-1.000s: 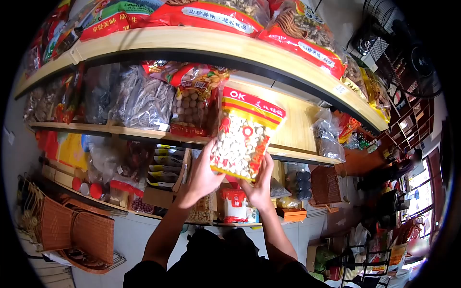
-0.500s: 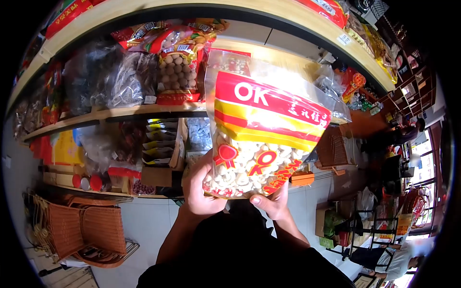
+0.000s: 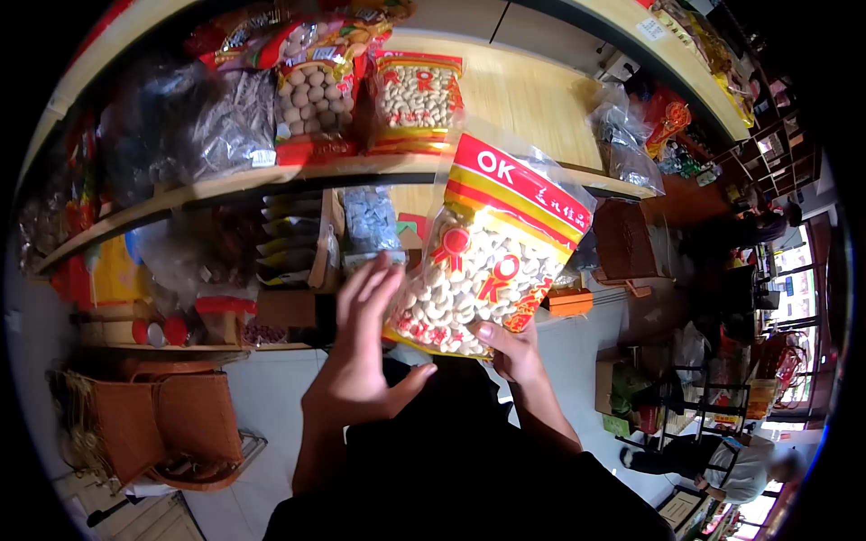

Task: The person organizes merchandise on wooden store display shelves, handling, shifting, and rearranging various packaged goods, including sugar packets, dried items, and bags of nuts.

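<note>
A clear bag of cashews [image 3: 483,257] with a red and yellow "OK" label is tilted in front of the shelf. My right hand [image 3: 514,352] grips its lower right part, thumb on the front. My left hand [image 3: 361,347] is off the bag at its lower left, fingers apart and nothing in it. A similar cashew bag [image 3: 419,95] rests on the middle shelf [image 3: 505,99], beside a bag of round brown dried fruit [image 3: 313,101].
Grey plastic bags [image 3: 622,135] lie at the shelf's right end. Below are black packets [image 3: 290,239] and blue packets [image 3: 370,219]. A wicker basket [image 3: 194,424] stands lower left. A person [image 3: 749,473] is at the lower right.
My left hand has let go of the bag and opened beside it. The bag looks smaller and farther away than half a second ago, and the cashew bag on the shelf has come fully into view.
</note>
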A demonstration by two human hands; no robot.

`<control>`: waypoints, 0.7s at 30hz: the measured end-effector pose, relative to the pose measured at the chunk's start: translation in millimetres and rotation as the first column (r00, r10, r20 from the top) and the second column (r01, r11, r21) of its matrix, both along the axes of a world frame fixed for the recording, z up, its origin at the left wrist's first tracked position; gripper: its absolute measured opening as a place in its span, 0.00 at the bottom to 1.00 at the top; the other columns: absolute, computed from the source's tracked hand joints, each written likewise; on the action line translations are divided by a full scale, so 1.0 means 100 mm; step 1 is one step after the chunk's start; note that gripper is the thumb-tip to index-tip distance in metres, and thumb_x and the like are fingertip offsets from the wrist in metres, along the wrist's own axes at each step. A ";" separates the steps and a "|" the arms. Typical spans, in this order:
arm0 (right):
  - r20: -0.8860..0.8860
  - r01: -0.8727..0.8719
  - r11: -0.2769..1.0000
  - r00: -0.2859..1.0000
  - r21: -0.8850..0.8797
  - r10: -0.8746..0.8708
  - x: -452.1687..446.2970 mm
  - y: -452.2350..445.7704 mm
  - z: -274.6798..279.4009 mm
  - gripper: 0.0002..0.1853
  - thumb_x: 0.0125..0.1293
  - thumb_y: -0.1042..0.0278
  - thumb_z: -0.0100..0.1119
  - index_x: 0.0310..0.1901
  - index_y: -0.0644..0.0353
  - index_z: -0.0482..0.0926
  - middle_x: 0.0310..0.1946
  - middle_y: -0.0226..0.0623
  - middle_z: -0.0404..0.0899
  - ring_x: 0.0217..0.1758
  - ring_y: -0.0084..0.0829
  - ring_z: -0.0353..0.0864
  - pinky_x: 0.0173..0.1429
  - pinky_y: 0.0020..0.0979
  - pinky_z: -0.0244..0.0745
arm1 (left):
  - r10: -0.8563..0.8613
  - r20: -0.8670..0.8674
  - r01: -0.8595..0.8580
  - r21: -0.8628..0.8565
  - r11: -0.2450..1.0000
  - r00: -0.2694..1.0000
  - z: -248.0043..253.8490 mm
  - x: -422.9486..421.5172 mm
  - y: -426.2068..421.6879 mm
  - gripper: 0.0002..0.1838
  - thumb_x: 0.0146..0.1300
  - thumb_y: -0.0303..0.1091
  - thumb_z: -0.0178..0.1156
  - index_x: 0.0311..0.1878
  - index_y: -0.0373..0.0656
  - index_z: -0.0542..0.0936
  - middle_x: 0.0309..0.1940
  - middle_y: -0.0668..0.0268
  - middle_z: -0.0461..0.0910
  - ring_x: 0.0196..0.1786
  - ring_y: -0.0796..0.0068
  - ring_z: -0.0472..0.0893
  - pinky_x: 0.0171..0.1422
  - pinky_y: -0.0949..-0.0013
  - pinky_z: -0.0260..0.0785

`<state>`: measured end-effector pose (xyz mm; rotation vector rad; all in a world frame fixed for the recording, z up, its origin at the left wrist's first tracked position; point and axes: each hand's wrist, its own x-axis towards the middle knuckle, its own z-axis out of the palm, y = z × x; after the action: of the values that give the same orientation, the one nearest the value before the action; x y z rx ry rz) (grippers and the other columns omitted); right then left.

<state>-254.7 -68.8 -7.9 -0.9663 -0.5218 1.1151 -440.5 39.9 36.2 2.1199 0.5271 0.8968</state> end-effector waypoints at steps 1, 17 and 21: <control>-0.036 0.026 0.999 0.999 -0.026 -0.027 0.01 -0.02 -0.05 0.34 0.55 0.78 0.69 0.62 0.67 0.63 0.56 0.45 0.75 0.59 0.36 0.75 0.63 0.38 0.71 | 0.018 0.084 -0.019 0.007 1.000 0.996 0.11 -0.06 -0.01 0.46 0.45 0.29 0.72 0.67 0.33 0.59 0.65 0.45 0.58 0.70 0.48 0.60 0.71 0.55 0.60; 0.096 -0.022 0.970 0.994 -0.243 0.046 -0.12 -0.11 -0.31 0.38 0.53 0.70 0.68 0.64 0.68 0.61 0.55 0.45 0.74 0.59 0.36 0.73 0.64 0.38 0.67 | 0.013 0.972 0.536 -0.140 0.832 0.234 1.23 0.30 -0.59 0.09 0.60 0.31 0.64 0.24 0.46 0.82 0.28 0.66 0.80 0.26 0.73 0.76 0.24 0.73 0.60; 0.124 -0.060 0.968 0.988 -0.245 0.093 -0.08 -0.09 -0.36 0.38 0.53 0.68 0.70 0.63 0.69 0.62 0.55 0.44 0.74 0.58 0.35 0.74 0.63 0.37 0.68 | 0.166 0.945 0.581 -0.305 0.755 0.281 1.47 0.35 -0.58 0.15 0.68 0.37 0.59 0.24 0.42 0.81 0.22 0.66 0.78 0.20 0.72 0.73 0.21 0.73 0.58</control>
<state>-262.4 -78.1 -43.7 -1.2481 -0.5453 1.2070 -405.1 -17.8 183.5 0.6904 -0.1665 1.3760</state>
